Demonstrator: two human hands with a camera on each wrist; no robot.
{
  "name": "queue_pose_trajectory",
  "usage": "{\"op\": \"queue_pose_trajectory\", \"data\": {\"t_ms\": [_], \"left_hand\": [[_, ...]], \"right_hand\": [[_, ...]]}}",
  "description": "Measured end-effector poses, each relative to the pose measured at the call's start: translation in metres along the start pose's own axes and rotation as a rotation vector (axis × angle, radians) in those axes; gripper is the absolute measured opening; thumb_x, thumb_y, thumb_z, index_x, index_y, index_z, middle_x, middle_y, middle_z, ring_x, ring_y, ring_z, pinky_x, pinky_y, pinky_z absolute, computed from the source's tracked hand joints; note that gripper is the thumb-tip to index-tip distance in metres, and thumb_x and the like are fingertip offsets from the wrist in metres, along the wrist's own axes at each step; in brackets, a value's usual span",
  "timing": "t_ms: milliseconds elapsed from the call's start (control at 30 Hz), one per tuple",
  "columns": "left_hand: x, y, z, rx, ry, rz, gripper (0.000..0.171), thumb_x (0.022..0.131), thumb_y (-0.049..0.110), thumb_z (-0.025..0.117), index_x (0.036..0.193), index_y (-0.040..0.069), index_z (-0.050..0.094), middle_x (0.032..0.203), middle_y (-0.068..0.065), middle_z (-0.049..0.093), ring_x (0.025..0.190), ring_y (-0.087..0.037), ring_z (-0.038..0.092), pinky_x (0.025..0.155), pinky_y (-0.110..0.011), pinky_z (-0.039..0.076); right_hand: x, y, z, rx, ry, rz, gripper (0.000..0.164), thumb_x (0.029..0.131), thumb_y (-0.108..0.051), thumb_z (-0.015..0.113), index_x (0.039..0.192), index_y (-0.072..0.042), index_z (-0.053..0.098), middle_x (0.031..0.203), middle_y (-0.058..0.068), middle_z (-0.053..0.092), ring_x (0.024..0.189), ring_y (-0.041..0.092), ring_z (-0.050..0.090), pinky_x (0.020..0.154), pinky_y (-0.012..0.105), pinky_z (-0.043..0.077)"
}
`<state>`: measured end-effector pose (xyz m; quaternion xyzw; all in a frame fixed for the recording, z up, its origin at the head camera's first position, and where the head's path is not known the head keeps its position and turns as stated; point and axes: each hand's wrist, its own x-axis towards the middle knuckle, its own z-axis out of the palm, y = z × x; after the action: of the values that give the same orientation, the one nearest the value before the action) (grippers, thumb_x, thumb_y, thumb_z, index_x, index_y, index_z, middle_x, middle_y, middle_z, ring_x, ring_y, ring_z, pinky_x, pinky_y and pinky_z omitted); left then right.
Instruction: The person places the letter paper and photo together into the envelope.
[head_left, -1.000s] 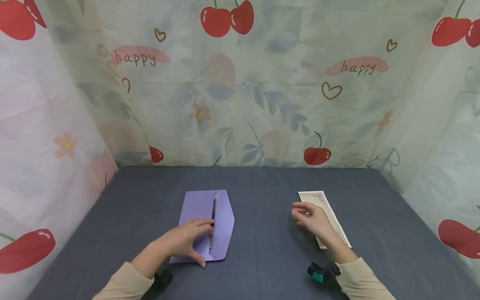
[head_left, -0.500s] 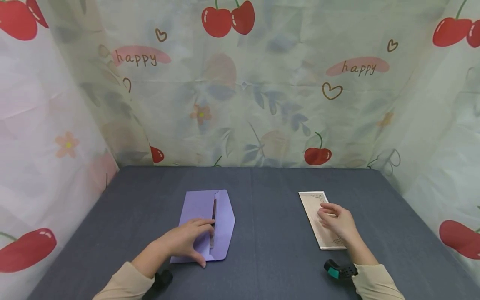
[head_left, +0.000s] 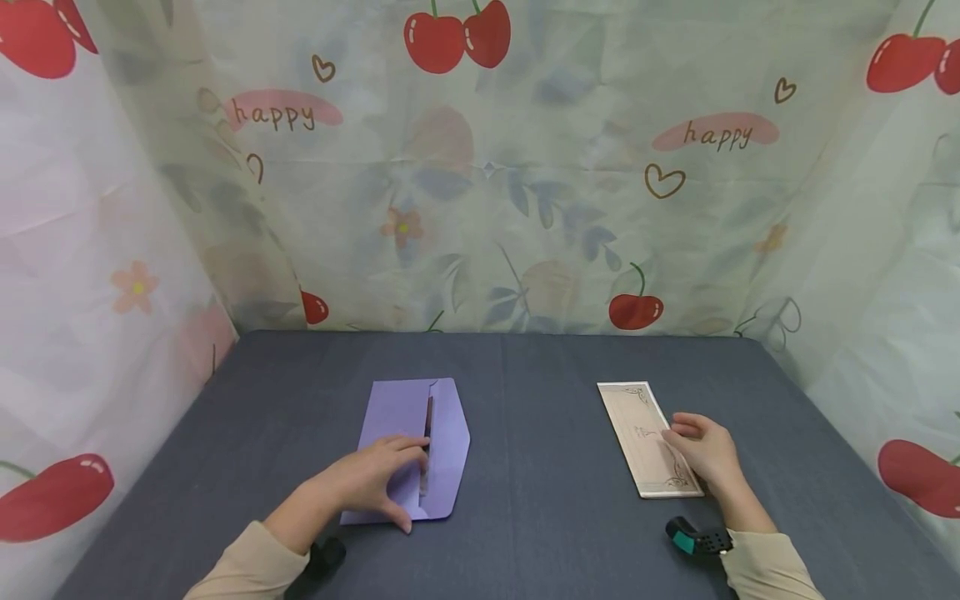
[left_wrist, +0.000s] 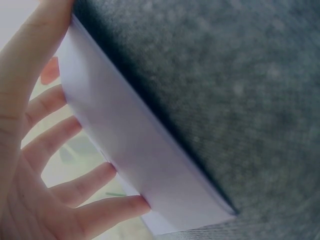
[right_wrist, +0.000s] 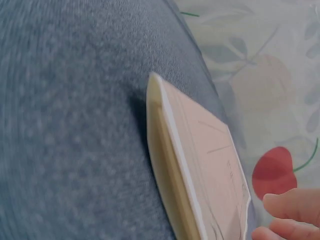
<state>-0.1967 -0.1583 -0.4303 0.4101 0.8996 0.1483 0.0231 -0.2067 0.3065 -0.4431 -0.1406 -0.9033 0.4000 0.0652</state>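
A purple envelope (head_left: pixel 450 450) lies on the table at left, its pointed flap unfolded to the right. My left hand (head_left: pixel 382 475) rests over it, fingers spread near the slit-like opening and thumb at the near edge. Something dark and brownish shows inside that opening. In the left wrist view, fingertips (left_wrist: pixel 102 172) lie along the envelope's pale surface (left_wrist: pixel 120 135). To the right is a long cream card (head_left: pixel 633 442) with ornamental corners; its edge looks layered in the right wrist view. Fingers loosely bent, my right hand (head_left: pixel 708 454) is at the card's right edge.
Dark grey cloth covers the table (head_left: pixel 517 467), with a wide stretch between envelope and card. A printed curtain (head_left: pixel 487 208) with cherries encloses the back and sides. Black bands sit on both wrists, the right band (head_left: pixel 697 537) having a teal patch.
My right hand has moved rightward across the card to its right edge, uncovering the card's printed face. The left hand and the envelope stay where they were.
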Motion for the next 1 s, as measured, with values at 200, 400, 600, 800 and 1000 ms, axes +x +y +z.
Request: {"op": "queue_pose_trajectory", "data": {"t_ms": [200,400,600,800,1000], "left_hand": [[0.0004,-0.0023,0.002,-0.015,-0.005,-0.009,0.063,0.056,0.049,0.082,0.103,0.017,0.054,0.136,-0.014,0.051,0.123,-0.034,0.049,0.099,-0.049,0.042],[0.0009,-0.0026,0.0031,-0.011,0.001,-0.006,0.064,0.056,0.049,0.082,0.103,0.016,0.054,0.135,-0.014,0.052,0.122,-0.033,0.05,0.099,-0.048,0.042],[0.0012,-0.0027,0.0036,0.005,0.009,0.003,0.064,0.055,0.049,0.082,0.103,0.016,0.054,0.134,-0.014,0.052,0.122,-0.033,0.05,0.1,-0.048,0.041],[0.0015,-0.002,0.0032,0.012,0.011,0.003,0.065,0.055,0.049,0.082,0.103,0.016,0.054,0.134,-0.014,0.053,0.121,-0.033,0.051,0.099,-0.047,0.042],[0.0016,-0.0006,0.0019,0.006,0.001,-0.006,0.065,0.055,0.05,0.082,0.103,0.016,0.054,0.134,-0.014,0.053,0.121,-0.032,0.05,0.098,-0.047,0.043]], "right_hand": [[0.0019,0.0034,0.0022,-0.033,0.023,0.02,0.049,0.083,-0.01,0.063,0.125,0.01,0.048,0.11,0.031,0.058,0.095,0.038,0.058,0.07,0.035,0.05],[0.0033,0.0039,0.0018,-0.07,-0.022,0.028,0.054,0.08,-0.008,0.066,0.126,0.011,0.046,0.11,0.031,0.056,0.094,0.037,0.057,0.061,0.026,0.046],[0.0056,0.0041,0.0024,-0.102,-0.027,0.045,0.052,0.078,-0.008,0.069,0.122,0.011,0.048,0.103,0.028,0.057,0.088,0.033,0.055,0.052,0.018,0.036],[0.0063,0.0022,0.0016,-0.118,-0.039,0.068,0.049,0.078,-0.008,0.069,0.118,0.013,0.05,0.098,0.026,0.057,0.084,0.031,0.055,0.051,0.019,0.038],[0.0066,0.0015,0.0012,-0.11,-0.042,0.076,0.049,0.078,-0.007,0.069,0.118,0.014,0.05,0.098,0.027,0.056,0.082,0.031,0.055,0.051,0.02,0.04]]}}
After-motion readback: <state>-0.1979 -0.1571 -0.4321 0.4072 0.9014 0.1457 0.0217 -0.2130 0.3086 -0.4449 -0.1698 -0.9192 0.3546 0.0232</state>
